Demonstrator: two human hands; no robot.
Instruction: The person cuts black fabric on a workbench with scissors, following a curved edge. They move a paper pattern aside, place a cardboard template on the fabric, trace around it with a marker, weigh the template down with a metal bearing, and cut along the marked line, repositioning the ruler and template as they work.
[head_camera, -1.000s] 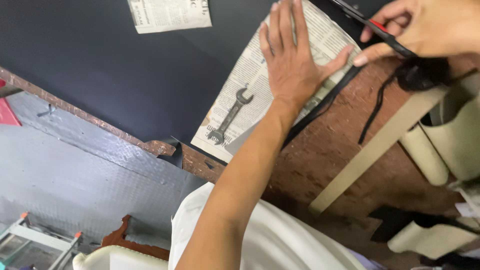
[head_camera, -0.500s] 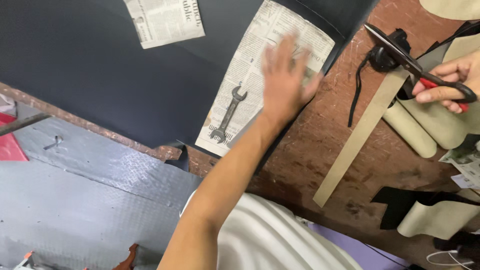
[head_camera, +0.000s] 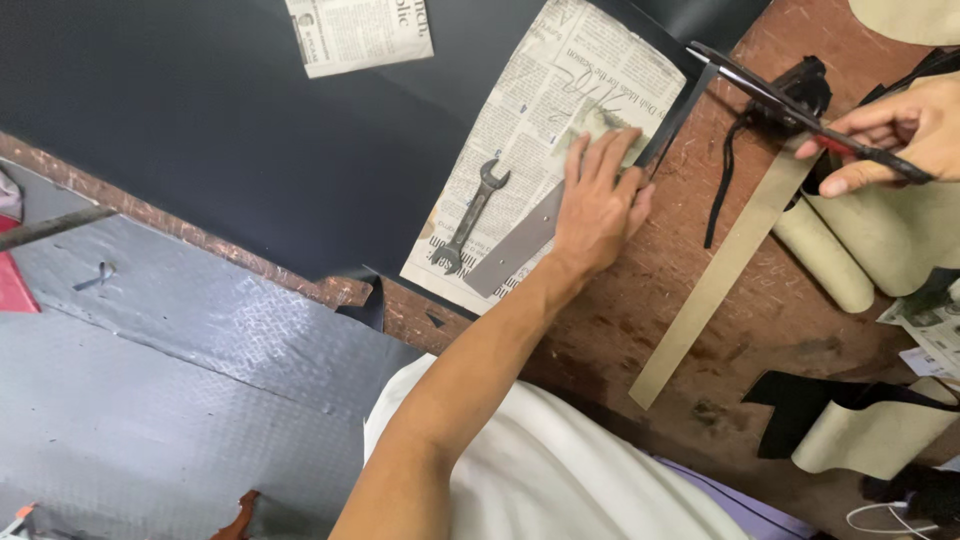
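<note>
The brown desk (head_camera: 640, 300) carries a wide sheet of dark material (head_camera: 200, 110), which lies over its upper left and hangs past the desk's near edge. On that sheet rests a newspaper pattern (head_camera: 530, 130), weighted by a double-ended wrench (head_camera: 470, 218).

By the look of it, the step in hand is cutting the dark material along the pattern's right edge. The left hand (head_camera: 597, 200) lies flat with fingers spread, pressing down a grey strip (head_camera: 515, 250) and the paper. The right hand (head_camera: 905, 130) has its grip closed around the handles of scissors (head_camera: 790, 108), blades parted at the sheet's border.

A next cut would call for the paper held steady and the blades kept along the edge. Room is tight on the right: a tan strip (head_camera: 720, 280), tan rolls (head_camera: 830, 260) and a black cord (head_camera: 725, 190) crowd there.
</note>
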